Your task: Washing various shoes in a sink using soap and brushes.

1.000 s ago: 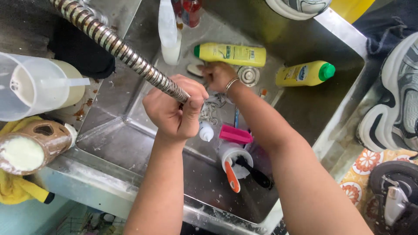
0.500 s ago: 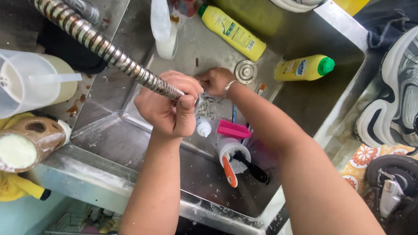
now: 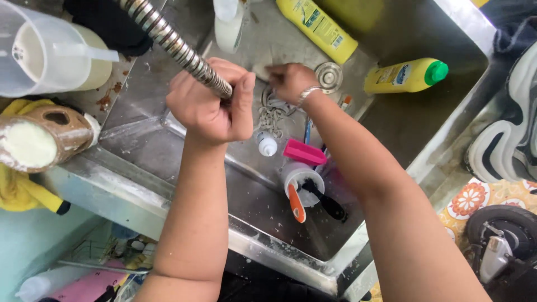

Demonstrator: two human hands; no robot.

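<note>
Head view: the left hand (image 3: 212,106) is clamped in a fist around the ribbed metal spray hose (image 3: 173,45), which runs up to the top left over the steel sink (image 3: 168,151). The right hand (image 3: 291,81) has shifted slightly toward the round drain (image 3: 328,75), its fingers curled together on something small that cannot be made out. Since the earlier frame, the yellow bottle (image 3: 319,28) lies more steeply slanted, and the green-capped bottle (image 3: 405,75) sits farther right. A pink brush (image 3: 304,152) lies just below the right wrist.

Yellow green-capped bottle (image 3: 404,76), pink brush (image 3: 304,152), orange-flowered mat (image 3: 475,197)
</note>
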